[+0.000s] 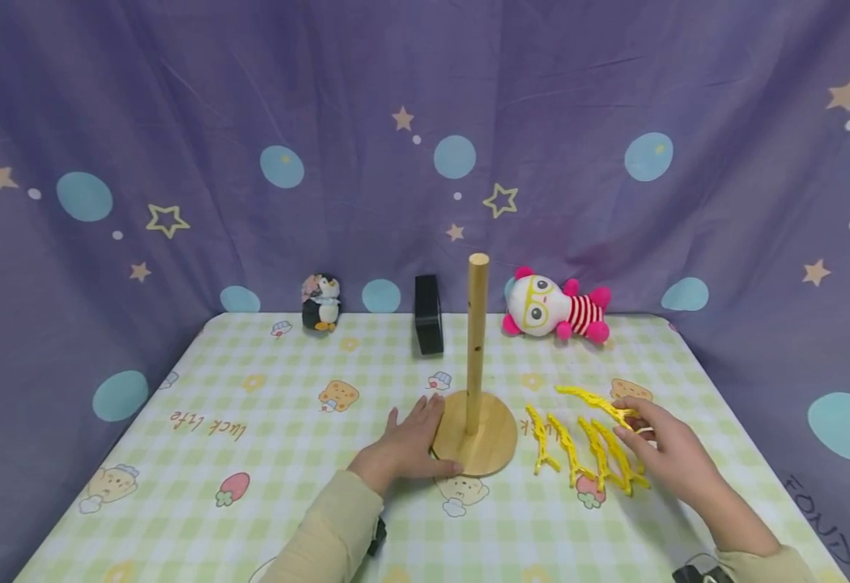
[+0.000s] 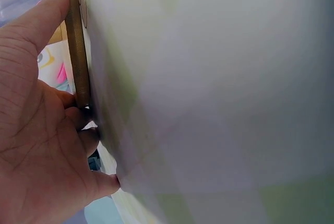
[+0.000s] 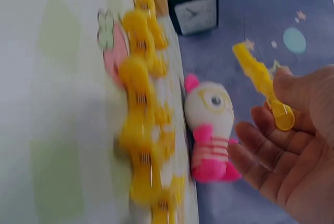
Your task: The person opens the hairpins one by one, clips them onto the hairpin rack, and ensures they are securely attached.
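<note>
A wooden stand, a round base (image 1: 496,441) with an upright post (image 1: 476,340), stands mid-table. My left hand (image 1: 410,441) holds the base at its near left rim, thumb along the front and fingers along the left side. In the left wrist view the thumb (image 2: 49,18) lies on the edge of the base (image 2: 77,51). My right hand (image 1: 669,453) pinches one yellow hair clip (image 1: 592,398) by its handle end, thumb against fingers. The right wrist view shows that clip (image 3: 255,72) raised. Several more yellow hair clips (image 1: 565,449) lie in a row right of the stand.
At the back of the table are a penguin plush (image 1: 320,304), a black clock (image 1: 428,316) with its face showing in the right wrist view, and a pink and white plush doll (image 1: 541,306) lying down. A checked cloth (image 1: 286,453) covers the table; a purple curtain (image 1: 367,81) hangs behind.
</note>
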A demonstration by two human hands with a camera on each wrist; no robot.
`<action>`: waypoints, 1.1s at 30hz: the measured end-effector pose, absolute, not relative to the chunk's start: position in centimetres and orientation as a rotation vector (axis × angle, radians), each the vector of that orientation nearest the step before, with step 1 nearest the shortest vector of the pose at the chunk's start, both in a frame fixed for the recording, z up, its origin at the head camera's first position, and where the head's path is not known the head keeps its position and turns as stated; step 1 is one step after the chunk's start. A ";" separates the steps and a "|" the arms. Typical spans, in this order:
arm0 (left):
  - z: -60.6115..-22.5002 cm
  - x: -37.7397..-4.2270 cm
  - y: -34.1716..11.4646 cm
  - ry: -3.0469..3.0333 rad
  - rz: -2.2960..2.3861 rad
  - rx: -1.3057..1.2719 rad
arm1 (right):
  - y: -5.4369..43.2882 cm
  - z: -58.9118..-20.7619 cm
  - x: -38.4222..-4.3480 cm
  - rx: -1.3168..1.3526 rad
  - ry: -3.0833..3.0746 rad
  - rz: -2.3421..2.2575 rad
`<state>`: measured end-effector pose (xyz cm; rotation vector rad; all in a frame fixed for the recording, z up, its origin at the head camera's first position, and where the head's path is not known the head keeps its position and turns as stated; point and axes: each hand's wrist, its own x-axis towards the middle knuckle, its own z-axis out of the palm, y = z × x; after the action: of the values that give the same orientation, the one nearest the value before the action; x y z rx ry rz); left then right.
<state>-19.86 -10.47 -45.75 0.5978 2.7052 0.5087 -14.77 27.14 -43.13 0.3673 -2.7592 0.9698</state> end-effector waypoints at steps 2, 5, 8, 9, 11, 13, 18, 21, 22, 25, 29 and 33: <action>-45.7 -19.9 -10.5 2.705 0.509 0.600 | 26.1 -43.2 -15.2 0.418 -2.730 0.949; -45.7 -19.9 -10.4 2.706 0.505 0.602 | 24.7 -43.5 -15.8 0.471 -2.703 0.896; -45.7 -19.9 -10.4 2.703 0.505 0.604 | 23.3 -43.8 -16.4 0.512 -2.690 0.883; -45.7 -19.9 -10.4 2.702 0.505 0.606 | 22.9 -43.9 -16.6 0.524 -2.684 0.880; -45.7 -19.9 -10.4 2.700 0.504 0.607 | 22.0 -44.1 -16.9 0.546 -2.676 0.881; -45.8 -20.0 -10.3 2.701 0.497 0.606 | 21.2 -44.4 -17.2 0.563 -2.664 0.898; -45.9 -20.0 -10.2 2.704 0.485 0.601 | 19.2 -45.3 -18.0 0.614 -2.617 0.924; -45.8 -20.1 -10.2 2.703 0.487 0.599 | 18.0 -45.6 -18.4 0.642 -2.581 0.942; -45.9 -20.1 -10.2 2.703 0.485 0.596 | 17.5 -45.7 -18.5 0.649 -2.576 0.950; -45.9 -20.1 -10.2 2.703 0.486 0.586 | 16.4 -45.8 -18.7 0.663 -2.582 0.960; -45.8 -20.0 -10.3 2.707 0.491 0.583 | 14.9 -45.9 -19.1 0.677 -2.577 0.951; -45.8 -20.0 -10.3 2.709 0.486 0.583 | 14.2 -46.2 -19.4 0.698 -2.564 0.954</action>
<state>-20.01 -10.27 -45.77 0.5828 2.7089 0.4858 -19.42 14.19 -46.19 0.6975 -2.5643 0.9536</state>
